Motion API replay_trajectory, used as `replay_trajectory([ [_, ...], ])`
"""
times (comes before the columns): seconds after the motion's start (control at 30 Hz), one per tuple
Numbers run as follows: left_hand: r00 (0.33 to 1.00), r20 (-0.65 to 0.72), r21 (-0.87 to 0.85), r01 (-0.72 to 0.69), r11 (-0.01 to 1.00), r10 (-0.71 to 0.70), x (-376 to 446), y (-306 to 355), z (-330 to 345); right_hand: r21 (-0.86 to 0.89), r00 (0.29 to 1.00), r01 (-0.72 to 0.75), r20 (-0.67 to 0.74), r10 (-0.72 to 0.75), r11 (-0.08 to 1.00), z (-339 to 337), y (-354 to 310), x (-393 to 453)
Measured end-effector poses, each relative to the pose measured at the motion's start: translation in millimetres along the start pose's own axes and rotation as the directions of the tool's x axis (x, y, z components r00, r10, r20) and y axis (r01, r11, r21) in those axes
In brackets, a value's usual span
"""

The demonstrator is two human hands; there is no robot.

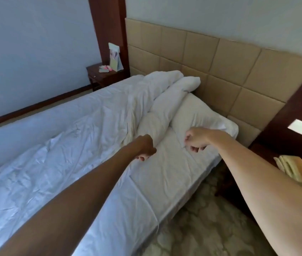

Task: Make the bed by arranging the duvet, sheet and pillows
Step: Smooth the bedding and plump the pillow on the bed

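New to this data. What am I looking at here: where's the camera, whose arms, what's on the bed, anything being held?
There is no machine here: a person does the task with bare hands. The single picture comes from a wide-angle camera on the person's head, looking forward and down, which is why both forearms reach in from the bottom edge.

The bed has a white sheet over the mattress. A crumpled white duvet lies bunched near the tan padded headboard, and a pillow rests at the near corner by the headboard.

The left hand is curled with its fingers down at the sheet beside the duvet. The right hand is curled at the pillow's near edge. Whether either truly pinches fabric cannot be told.

A nightstand with small items stands beyond the bed.
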State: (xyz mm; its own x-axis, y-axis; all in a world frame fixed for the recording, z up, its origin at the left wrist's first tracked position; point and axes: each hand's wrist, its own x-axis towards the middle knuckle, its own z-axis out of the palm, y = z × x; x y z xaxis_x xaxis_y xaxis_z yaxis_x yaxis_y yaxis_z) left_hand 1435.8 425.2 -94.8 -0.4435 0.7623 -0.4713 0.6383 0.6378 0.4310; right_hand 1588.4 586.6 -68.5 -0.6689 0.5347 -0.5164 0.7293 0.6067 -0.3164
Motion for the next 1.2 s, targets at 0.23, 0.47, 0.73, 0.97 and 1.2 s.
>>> replay_trajectory([
  [0.23, 0.978, -0.101, -0.132, 0.169, 0.977, -0.183, 94.6, -19.9, -40.0, -0.066, 0.981, 0.184, 0.078, -0.179, 0.981, -64.5, -15.6, 143.8],
  [0.47, 0.962, -0.105, -0.242, 0.22, 0.945, -0.251, 234.7, -21.1, -68.3, -0.122, 0.934, 0.278, 0.266, -0.238, 0.953, -114.7, -40.3, 292.6],
  [0.73, 0.89, -0.304, -0.299, 0.25, 0.921, -0.34, 368.5, -35.6, -100.0, -0.233, 0.923, 0.344, 0.261, -0.282, 0.91, -176.8, -49.7, 440.2],
  [0.97, 0.772, -0.34, -0.34, 0.432, 0.835, -0.538, 463.4, -82.3, -78.2, -0.41, 0.849, 0.526, 0.3, -0.435, 0.745, -153.7, -68.1, 596.2],
  [1.2, 0.824, -0.138, -0.188, 0.523, 0.832, -0.549, 543.7, -149.5, -39.1, -0.704, 0.675, 0.638, 0.315, -0.668, 0.313, -100.5, -101.3, 713.4],
])
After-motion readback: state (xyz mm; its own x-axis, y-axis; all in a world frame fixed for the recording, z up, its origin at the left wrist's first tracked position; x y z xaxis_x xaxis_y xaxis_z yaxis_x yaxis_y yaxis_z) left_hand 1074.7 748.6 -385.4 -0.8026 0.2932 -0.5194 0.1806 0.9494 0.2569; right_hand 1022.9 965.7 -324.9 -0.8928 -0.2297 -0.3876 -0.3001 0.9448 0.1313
